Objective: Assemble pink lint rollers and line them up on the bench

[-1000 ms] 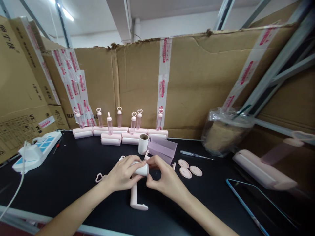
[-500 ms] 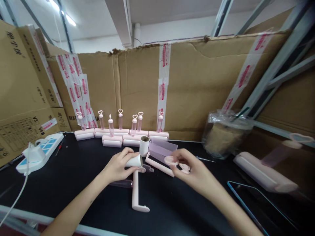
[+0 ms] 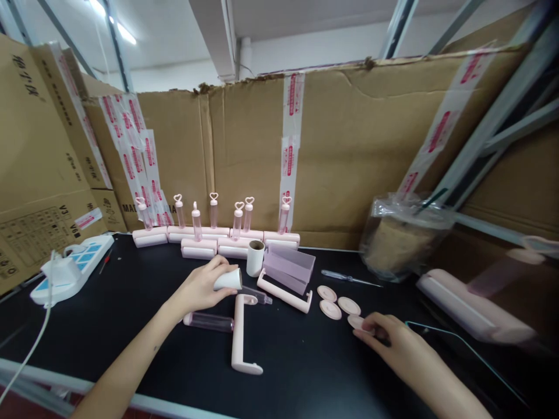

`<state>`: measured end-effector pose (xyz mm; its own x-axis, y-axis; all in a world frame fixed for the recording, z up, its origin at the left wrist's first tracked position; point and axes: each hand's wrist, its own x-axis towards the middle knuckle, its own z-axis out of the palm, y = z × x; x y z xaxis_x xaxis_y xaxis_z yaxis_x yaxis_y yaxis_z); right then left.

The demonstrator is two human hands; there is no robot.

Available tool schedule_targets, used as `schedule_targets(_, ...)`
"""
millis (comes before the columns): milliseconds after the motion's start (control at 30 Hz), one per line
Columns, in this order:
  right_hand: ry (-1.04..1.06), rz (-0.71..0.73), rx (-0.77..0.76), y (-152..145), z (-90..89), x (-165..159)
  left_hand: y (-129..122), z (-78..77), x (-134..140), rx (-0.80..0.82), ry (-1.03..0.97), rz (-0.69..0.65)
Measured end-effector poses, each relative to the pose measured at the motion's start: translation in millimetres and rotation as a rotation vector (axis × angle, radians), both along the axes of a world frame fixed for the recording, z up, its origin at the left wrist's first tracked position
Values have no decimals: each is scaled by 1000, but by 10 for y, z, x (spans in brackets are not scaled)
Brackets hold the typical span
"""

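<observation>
My left hand (image 3: 204,288) is closed around a white paper-like roll (image 3: 227,280), tilted with its open end to the right. Below it, a pink bracket (image 3: 238,337) and a clear pinkish tube handle (image 3: 212,322) lie on the black table. My right hand (image 3: 388,334) pinches the edge of a pink round disc (image 3: 357,322) at table height. Beside that lie further pink discs (image 3: 331,309). Between the hands are a second pink bracket (image 3: 286,295), another clear tube (image 3: 258,295) and lilac translucent covers (image 3: 289,269). Another white roll (image 3: 255,259) stands upright behind.
Several pink lint rollers (image 3: 198,248) with heart-topped handles line the back, before a cardboard wall (image 3: 349,151). A screwdriver (image 3: 345,276) and a bagged drink cup (image 3: 395,244) are at back right. A power strip (image 3: 87,265) lies left; another roller (image 3: 471,302) lies right.
My right hand has moved right and towards me, from beside the lilac covers to the discs' right side. My left hand, still holding the roll, has shifted slightly left.
</observation>
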<state>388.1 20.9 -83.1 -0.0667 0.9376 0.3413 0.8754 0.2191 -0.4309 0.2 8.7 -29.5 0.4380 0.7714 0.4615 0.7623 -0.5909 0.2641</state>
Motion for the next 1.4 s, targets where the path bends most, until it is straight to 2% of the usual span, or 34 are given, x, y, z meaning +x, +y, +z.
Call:
schedule_targets(167,-20,39,26,4,-64,0,-4,-6,49,11,21,-11)
schedule_targets(300,-20,57,41,-12,-91,20,52,63,98,68,-24,2)
schedule_targets(400,-28,36,36,-31,-91,24,148,128,136,83,-293,68)
schedule_targets(500,-30,0,51,-46,-97,24,304,133,166,-61,-702,110)
schedule_targets(600,-13,-13,69,-35,-125,37,501,50,190,-182,-898,96)
schedule_targets(733,-21,31,67,8,-175,52,726,-130,222,-216,-985,93)
schedule_targets(833,-23,3,108,-3,-192,36,811,-230,246,-241,-1032,85)
schedule_targets(933,6,-97,154,-92,-139,-15,839,-273,275,-259,-1046,76)
schedule_targets(1033,21,-132,181,-238,14,-120,843,-291,315,-274,-1029,75)
schedule_targets(1100,42,-69,210,-335,152,-227,835,-299,334,-276,-1008,101)
schedule_targets(1233,154,222,184,-452,394,-514,730,-231,299,-200,-941,227)
schedule_targets(1333,167,406,35,-452,503,-775,508,-43,210,-111,-851,268)
schedule_targets(1400,145,488,-36,-419,557,-954,308,108,141,-129,-759,212)
